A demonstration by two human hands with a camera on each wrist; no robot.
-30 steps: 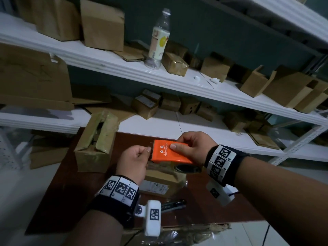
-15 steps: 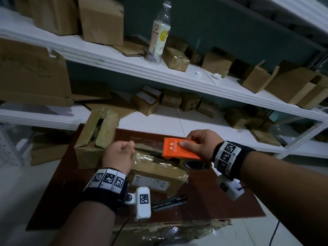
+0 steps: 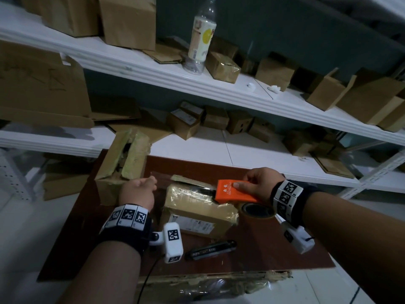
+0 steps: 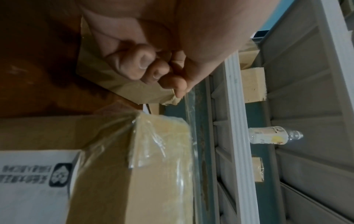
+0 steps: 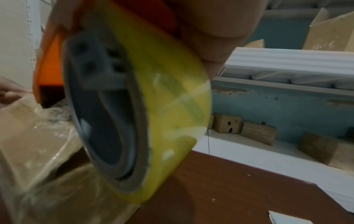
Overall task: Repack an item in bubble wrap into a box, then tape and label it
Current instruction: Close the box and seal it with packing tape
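Observation:
A taped cardboard box (image 3: 197, 205) with a white label (image 3: 192, 224) lies on the brown table (image 3: 274, 249). My right hand (image 3: 256, 183) grips the orange tape dispenser (image 3: 232, 191) with its yellowish tape roll (image 3: 256, 210) over the box's right end. In the right wrist view the tape roll (image 5: 153, 106) fills the middle under the orange dispenser (image 5: 47, 63). My left hand (image 3: 138, 189) pinches the end of a clear tape strip (image 3: 182, 181) stretched from the dispenser across the box. The left wrist view shows the left fingers (image 4: 159, 71) curled, the tape strip (image 4: 189, 109) and the box (image 4: 134, 174).
An open, worn cardboard box (image 3: 122, 165) stands on the table at the left. A black pen-like tool (image 3: 210, 250) lies near the front edge. White shelves (image 3: 252, 156) behind hold several small boxes and a plastic bottle (image 3: 200, 38). Crumpled clear wrap (image 3: 219, 281) hangs below the table's front edge.
The hands have drawn apart: the left hand pulled the tape end leftward and the right hand carried the dispenser right, so a longer strip now spans the box.

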